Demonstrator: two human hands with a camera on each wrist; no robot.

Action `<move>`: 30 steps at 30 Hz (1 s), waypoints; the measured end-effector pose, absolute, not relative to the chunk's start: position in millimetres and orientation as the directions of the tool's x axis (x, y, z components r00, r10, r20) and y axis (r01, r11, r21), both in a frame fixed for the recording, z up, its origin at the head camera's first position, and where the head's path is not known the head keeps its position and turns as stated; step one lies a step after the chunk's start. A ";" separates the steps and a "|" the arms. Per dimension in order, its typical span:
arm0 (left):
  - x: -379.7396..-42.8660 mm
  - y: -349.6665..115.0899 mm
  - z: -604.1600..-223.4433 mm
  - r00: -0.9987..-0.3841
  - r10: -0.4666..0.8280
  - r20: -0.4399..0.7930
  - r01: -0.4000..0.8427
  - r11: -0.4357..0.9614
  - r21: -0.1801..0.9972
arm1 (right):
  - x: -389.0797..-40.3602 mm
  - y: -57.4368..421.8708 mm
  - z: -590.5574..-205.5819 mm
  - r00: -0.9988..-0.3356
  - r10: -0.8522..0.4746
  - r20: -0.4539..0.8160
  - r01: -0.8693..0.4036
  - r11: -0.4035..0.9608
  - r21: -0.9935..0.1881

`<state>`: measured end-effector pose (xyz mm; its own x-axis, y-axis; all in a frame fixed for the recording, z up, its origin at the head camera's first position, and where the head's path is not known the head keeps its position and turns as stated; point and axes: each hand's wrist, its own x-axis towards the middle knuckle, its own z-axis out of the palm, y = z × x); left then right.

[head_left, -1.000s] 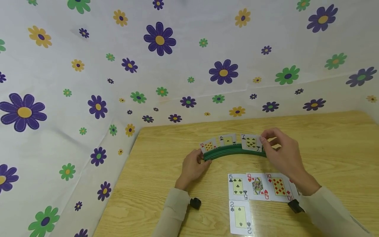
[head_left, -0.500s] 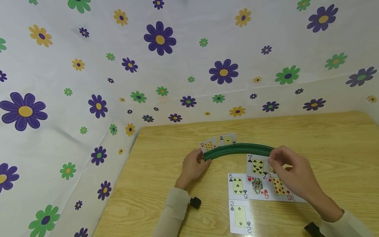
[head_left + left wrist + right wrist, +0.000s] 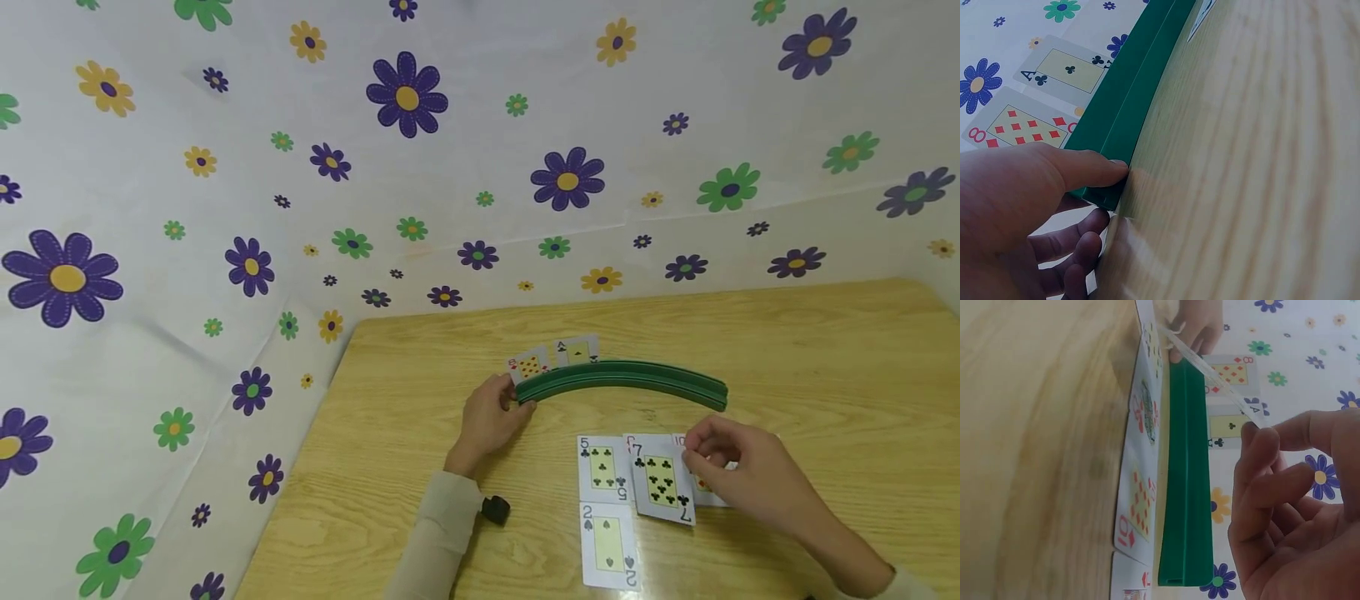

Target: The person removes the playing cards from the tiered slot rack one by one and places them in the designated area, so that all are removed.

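A curved green card holder (image 3: 622, 379) stands on the table, and my left hand (image 3: 489, 421) grips its left end, thumb on the front. Eight of diamonds (image 3: 529, 367) and ace of clubs (image 3: 577, 350) stand upright in its left half. My right hand (image 3: 750, 471) pinches the seven of clubs (image 3: 660, 479) by its right edge, nearer me than the holder. In the right wrist view that card shows almost edge-on, raised above the row. It covers most of the queen of hearts (image 3: 1149, 412) in the head view; the hand partly hides the ten of diamonds (image 3: 1138, 500).
Face up on the wooden table (image 3: 390, 500) lie the five of clubs (image 3: 602, 467), at the row's left end, and the two of spades (image 3: 609, 546) below it. Another card (image 3: 1125, 575) follows the ten. A flower-patterned sheet (image 3: 465, 150) rises behind and at the left.
My right hand has drawn the seven of clubs out of the holder and brought it toward me, over the row of cards. My left hand has stayed at the holder's end.
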<state>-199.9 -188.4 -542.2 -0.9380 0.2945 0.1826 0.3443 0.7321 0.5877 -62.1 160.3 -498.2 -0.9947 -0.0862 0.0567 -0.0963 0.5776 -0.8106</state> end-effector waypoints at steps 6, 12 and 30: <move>-199.9 -188.3 -541.8 -0.936 0.296 0.189 0.349 0.727 0.591 | -55.9 161.9 -506.8 -0.992 -0.123 0.003 -0.072 0.566 -0.821; -201.9 -188.1 -539.5 -0.936 0.297 0.186 0.348 0.728 0.590 | -55.2 164.2 -515.1 -0.981 -0.192 -0.029 -0.100 0.626 -0.774; -200.0 -188.0 -540.7 -0.939 0.300 0.172 0.341 0.724 0.599 | -46.6 152.1 -522.4 -0.970 -0.160 -0.181 -0.003 0.758 -0.652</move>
